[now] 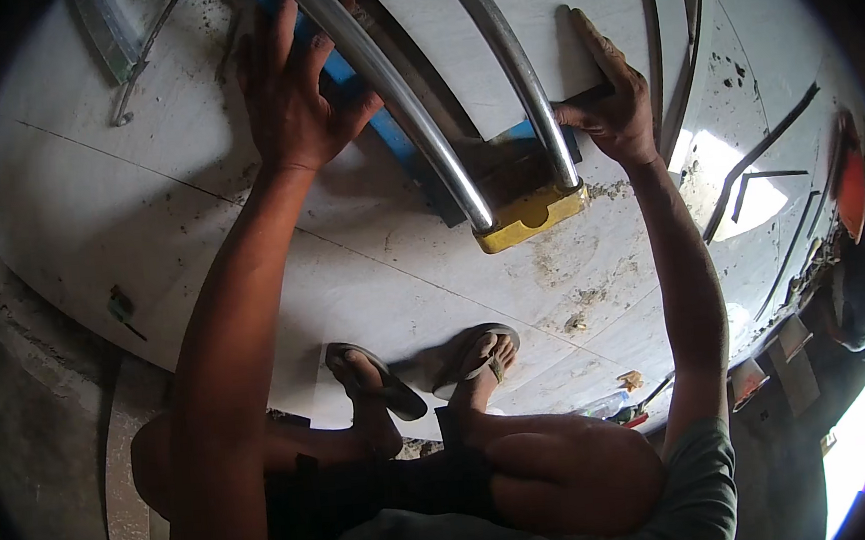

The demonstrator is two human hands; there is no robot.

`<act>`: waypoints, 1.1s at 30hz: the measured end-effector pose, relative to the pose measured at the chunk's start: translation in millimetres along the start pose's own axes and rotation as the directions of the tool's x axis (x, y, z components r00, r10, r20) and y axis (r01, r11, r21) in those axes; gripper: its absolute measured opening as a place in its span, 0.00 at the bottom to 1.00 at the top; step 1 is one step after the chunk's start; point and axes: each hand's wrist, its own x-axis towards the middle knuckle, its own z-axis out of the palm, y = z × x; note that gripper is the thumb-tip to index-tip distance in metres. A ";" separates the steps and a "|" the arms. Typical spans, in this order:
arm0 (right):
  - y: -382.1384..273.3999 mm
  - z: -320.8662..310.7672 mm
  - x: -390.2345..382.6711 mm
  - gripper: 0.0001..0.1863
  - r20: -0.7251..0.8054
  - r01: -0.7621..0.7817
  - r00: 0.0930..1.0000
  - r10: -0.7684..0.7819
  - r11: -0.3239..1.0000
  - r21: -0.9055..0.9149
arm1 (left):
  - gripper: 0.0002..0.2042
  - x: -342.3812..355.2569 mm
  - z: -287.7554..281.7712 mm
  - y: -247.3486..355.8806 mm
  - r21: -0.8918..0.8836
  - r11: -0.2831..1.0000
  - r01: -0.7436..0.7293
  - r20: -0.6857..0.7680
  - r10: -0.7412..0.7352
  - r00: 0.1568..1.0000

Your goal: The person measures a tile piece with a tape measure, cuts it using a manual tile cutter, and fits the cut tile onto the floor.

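A manual tile cutter with two curved-looking chrome rails (390, 92), a blue base (398, 137) and a yellow end piece (532, 220) stands before me on the floor. My left hand (296, 104) rests at the left side of its base, with fingers spread and the thumb reaching toward the near rail. A pale grey tile (497, 50) lies across the cutter beneath the rails. By the tile's near right edge is my right hand (614, 112), fingers stretched along its surface and thumb toward the right rail. The cutter's far end is out of view.
Pale tiled floor (381, 244) with dirt and crumbs surrounds the cutter. Dark thin strips (761, 162) lie to the right, near tools and scraps along the edge. A metal strip (107, 37) lies far left. My sandalled feet (484, 357) are close in front.
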 end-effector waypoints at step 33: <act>-12.8 -11.5 6.9 0.71 0.081 -0.120 0.990 0.118 0.993 0.021 | 0.44 -9.3 1.0 -3.1 -0.076 0.969 0.237 0.100 -0.229 0.968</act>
